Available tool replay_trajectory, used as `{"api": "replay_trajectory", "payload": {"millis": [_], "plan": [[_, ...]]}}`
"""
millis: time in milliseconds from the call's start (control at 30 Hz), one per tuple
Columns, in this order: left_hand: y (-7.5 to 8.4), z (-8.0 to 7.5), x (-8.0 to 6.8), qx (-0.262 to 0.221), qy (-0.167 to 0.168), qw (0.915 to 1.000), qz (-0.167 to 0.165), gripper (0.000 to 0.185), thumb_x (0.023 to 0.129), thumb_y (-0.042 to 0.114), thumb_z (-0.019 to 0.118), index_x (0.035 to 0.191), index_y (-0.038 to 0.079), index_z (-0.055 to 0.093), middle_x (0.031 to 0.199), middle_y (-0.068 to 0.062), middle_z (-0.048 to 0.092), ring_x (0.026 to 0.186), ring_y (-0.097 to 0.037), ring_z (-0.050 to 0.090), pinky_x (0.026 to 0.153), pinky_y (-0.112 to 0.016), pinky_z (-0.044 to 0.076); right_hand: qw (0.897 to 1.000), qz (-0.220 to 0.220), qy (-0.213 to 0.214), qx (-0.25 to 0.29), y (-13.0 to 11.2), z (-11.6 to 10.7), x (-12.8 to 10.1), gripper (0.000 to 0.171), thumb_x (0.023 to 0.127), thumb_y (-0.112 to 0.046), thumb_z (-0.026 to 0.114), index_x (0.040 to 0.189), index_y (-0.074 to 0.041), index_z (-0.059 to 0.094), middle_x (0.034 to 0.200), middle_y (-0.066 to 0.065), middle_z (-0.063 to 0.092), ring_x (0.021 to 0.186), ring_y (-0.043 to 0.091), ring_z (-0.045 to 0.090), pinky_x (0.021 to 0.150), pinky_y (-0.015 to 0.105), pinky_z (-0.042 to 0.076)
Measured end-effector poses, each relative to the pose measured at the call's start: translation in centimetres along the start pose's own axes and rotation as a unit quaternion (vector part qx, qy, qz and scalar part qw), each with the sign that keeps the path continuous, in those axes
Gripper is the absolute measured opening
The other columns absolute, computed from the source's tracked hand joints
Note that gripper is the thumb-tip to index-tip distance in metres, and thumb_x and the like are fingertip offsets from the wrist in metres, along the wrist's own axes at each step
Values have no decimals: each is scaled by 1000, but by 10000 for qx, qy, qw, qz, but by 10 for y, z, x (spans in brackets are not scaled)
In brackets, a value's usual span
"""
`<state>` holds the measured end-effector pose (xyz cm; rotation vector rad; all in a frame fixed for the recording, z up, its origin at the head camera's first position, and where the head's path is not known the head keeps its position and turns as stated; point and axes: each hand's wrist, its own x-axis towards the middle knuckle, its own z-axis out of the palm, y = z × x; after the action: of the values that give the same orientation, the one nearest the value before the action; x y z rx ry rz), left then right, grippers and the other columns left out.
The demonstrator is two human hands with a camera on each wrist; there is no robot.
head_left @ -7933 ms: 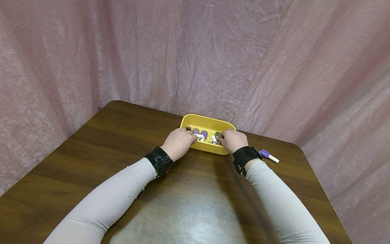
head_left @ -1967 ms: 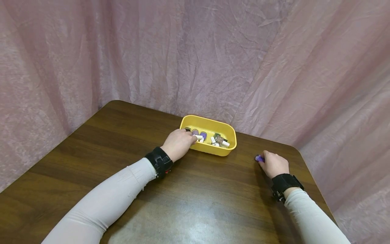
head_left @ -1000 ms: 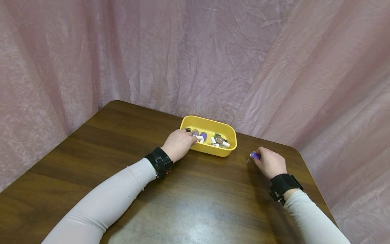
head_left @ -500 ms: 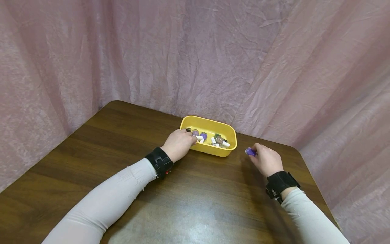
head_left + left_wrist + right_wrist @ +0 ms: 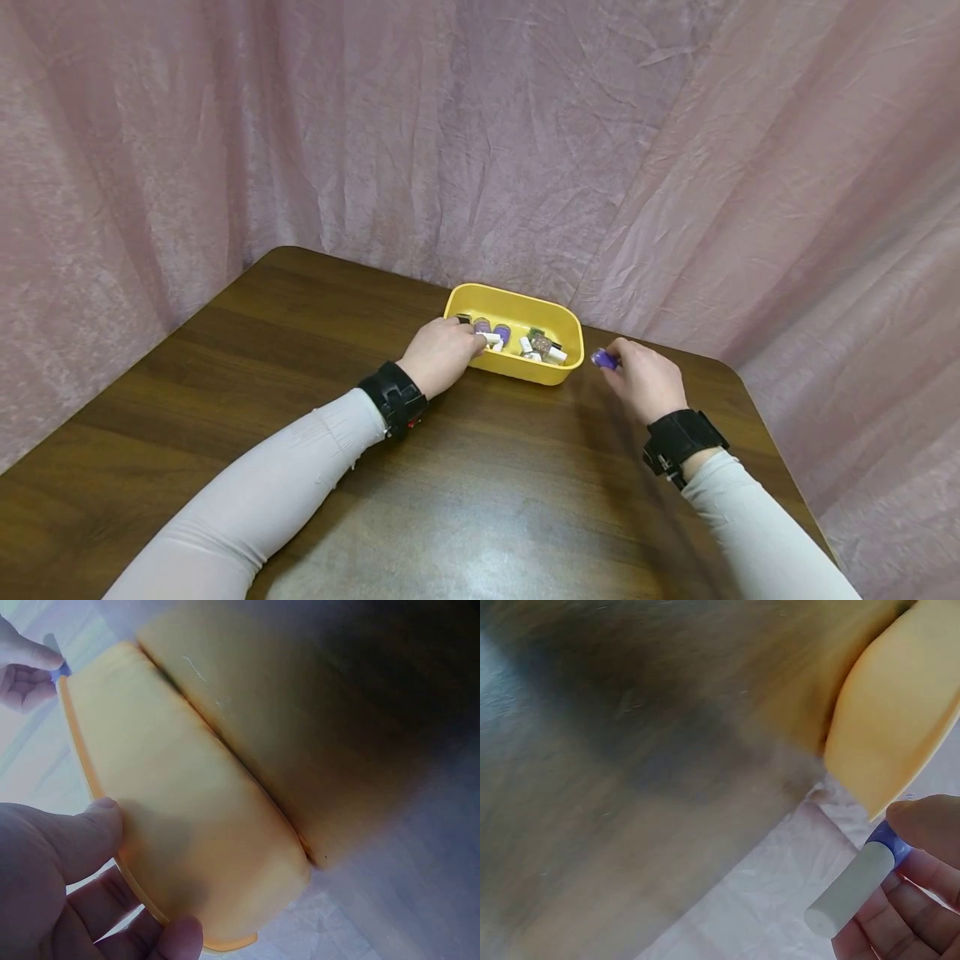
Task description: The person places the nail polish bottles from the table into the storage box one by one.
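Since a second ago the right hand has carried the purple bottle leftward across the worktop, from near the right edge to just beside the yellow tray. Left hand unchanged at the tray's near-left rim.

Grip, right: thumb and fingers pinch the small purple bottle, white cap pointing back toward the palm in the right wrist view, purple end forward. Bottle is off the worktop, held just short of the tray's right end, not yet over the rim.

Grip, left: thumb on the tray's outer wall, fingers curled over the rim into the tray. Steadying hold, tray flat on the worktop.

In the tray: several small bottles lying loose, purple ones at left, a brownish one with white caps at right.

Step in hand, as I judge it: bringing the stray bottle to the tray with the rest. Next move would call for lifting it clear of the right rim, then letting go low over a bare patch so it does not knock the others; the left hand's hold should keep the tray from sliding.

Backdrop: pink crinkled cloth all round.
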<state>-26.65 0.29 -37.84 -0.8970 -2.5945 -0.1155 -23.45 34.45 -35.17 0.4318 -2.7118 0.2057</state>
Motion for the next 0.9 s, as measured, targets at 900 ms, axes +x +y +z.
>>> {"api": "replay_trajectory", "payload": {"millis": [900], "plan": [[-1,-2,1,-81,-18,10000,19,12,106,26,77,107,18,85,99,-2,80,87,-25,71,81,-40,57,9994,108,-301,95,-46,10,49,17,99,-18,84,106,-6,75,97,10,79,77,27,71,70,51,59]]}}
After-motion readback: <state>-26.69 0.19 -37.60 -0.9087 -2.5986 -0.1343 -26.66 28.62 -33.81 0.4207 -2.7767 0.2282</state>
